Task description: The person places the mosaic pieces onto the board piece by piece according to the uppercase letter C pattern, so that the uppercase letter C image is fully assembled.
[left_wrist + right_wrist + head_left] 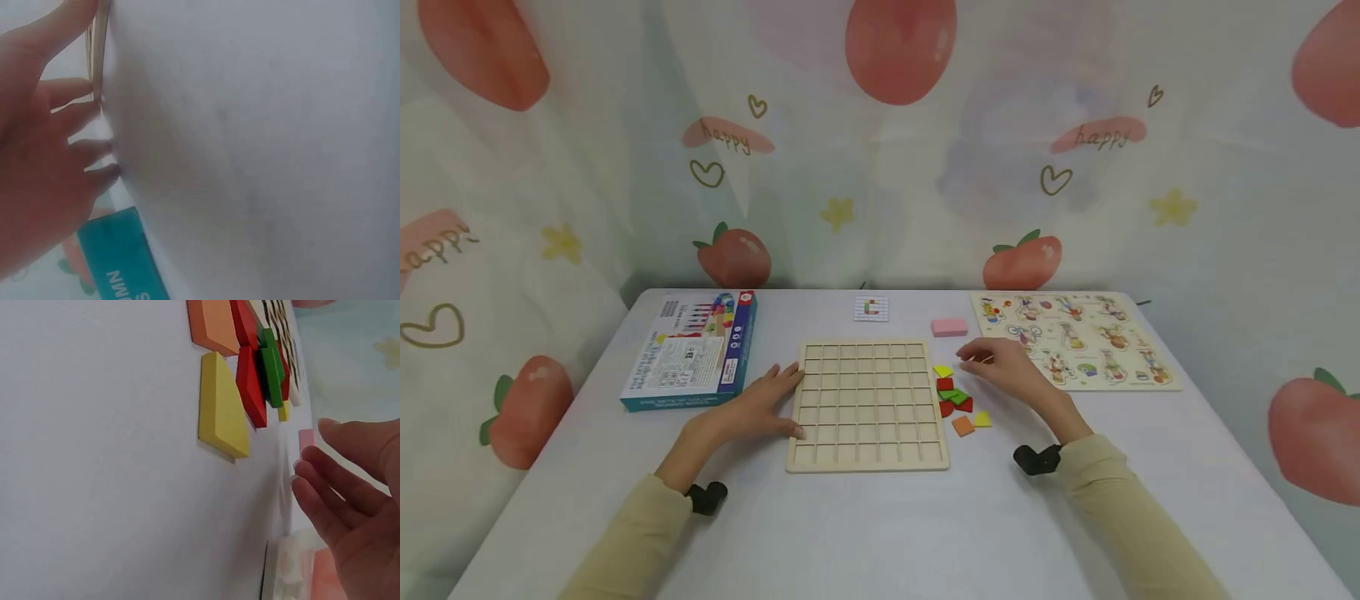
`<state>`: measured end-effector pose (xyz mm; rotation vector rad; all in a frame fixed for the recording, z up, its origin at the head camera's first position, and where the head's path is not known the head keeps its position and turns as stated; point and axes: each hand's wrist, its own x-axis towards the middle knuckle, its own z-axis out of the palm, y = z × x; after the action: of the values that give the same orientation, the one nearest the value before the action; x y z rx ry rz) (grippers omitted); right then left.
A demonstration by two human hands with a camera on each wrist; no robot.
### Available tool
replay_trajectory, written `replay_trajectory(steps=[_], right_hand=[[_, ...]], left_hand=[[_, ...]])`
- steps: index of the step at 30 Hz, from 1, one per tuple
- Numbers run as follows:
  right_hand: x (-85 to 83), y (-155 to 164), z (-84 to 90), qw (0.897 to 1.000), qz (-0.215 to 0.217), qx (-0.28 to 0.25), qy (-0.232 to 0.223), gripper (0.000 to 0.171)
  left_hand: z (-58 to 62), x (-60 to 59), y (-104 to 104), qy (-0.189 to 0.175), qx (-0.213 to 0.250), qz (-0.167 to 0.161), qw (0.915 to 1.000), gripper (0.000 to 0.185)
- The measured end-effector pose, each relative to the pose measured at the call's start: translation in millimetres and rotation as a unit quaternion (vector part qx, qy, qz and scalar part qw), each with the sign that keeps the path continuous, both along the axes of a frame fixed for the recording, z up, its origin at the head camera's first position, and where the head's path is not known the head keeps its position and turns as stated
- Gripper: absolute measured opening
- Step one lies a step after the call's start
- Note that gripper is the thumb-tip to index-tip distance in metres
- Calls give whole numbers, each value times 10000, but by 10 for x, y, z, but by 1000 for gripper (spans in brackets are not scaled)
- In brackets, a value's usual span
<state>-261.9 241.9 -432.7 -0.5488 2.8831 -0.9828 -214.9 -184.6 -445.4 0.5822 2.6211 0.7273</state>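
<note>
A wooden grid board (865, 397) lies flat on the white table. My left hand (762, 407) is spread along its left edge, thumb over the rim near the lower corner and fingertips at the side farther up. Beside the board's right edge is a loose cluster of flat coloured pieces: red (945, 384), green (956, 397), orange (963, 426) and yellow (982, 420). Just to the right of them hovers my right hand (1003, 367), fingers loosely bent and holding nothing. In the right wrist view a yellow piece (220, 409) lies nearest, with the hand's fingertips off to its right.
A blue-edged picture box (688, 354) lies at the left. At the back are a small pattern card (872, 308) and a pink block (949, 327). A wooden picture puzzle board (1078, 337) lies back right, partly behind my right hand. A printed curtain (880, 208) hangs behind the table.
</note>
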Motion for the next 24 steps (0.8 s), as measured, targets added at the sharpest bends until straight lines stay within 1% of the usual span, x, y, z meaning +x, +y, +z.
replay_trajectory(steps=[5,9,12,18,21,24], right_hand=[[-105,-171,-60,9994,-23,121,-324,20],[-153,-257,-85,9987,12,305,-399,20],[-170,-291,-98,9980,45,444,-452,19],[-174,-296,-79,9958,-153,445,-787,18],[-173,-285,-75,9959,-178,396,-795,16],[-169,-273,-72,9973,-83,321,-656,13]], left_hand=[[-26,7,-11,12,-13,41,10000,101],[-20,6,-9,-10,-9,39,10000,101],[-22,1,-8,-41,-88,33,9999,102],[-18,-21,11,-1,-147,-43,9999,101],[-8,-24,41,38,-160,-58,9998,100],[13,-17,76,24,-194,-14,9998,99]])
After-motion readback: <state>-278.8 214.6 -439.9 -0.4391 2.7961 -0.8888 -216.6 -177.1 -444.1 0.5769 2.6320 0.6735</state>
